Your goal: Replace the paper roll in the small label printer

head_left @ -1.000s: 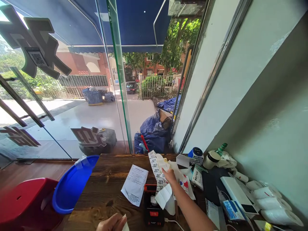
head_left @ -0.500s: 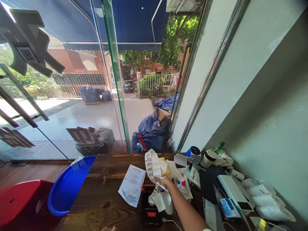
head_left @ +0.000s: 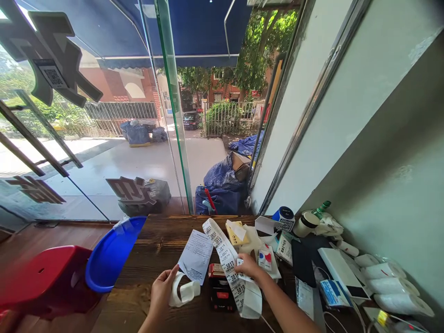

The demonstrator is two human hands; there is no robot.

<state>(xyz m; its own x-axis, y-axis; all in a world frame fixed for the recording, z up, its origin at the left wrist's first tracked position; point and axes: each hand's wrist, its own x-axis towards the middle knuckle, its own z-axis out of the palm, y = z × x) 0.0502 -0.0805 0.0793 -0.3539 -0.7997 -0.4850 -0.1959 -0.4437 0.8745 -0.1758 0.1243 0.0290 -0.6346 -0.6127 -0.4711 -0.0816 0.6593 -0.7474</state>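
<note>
My right hand (head_left: 248,266) is closed on a long strip of printed labels (head_left: 227,264), numbered in the 3010s, above a small black and red label printer (head_left: 222,296). The strip's upper end curls to the far left, and its blank lower end (head_left: 252,300) folds over below my hand. My left hand (head_left: 162,287) is pinched at a curled piece of blank white strip (head_left: 187,291), left of the printer. Just beyond my left fingertips lies a printed sheet (head_left: 196,254). Whether the two strips join is unclear.
Behind the strip lie a yellow packet (head_left: 239,235) and loose papers. To the right are a lidded cup (head_left: 306,225), a black cloth (head_left: 301,261) and white rolls (head_left: 388,286). A blue basin (head_left: 93,273) and red stool (head_left: 52,277) stand left of the wooden table (head_left: 138,268).
My left hand has come up from the bottom edge to the curled white strip. The label strip, bunched over the printer before, now stretches out straighter in my right hand. The view has shifted slightly.
</note>
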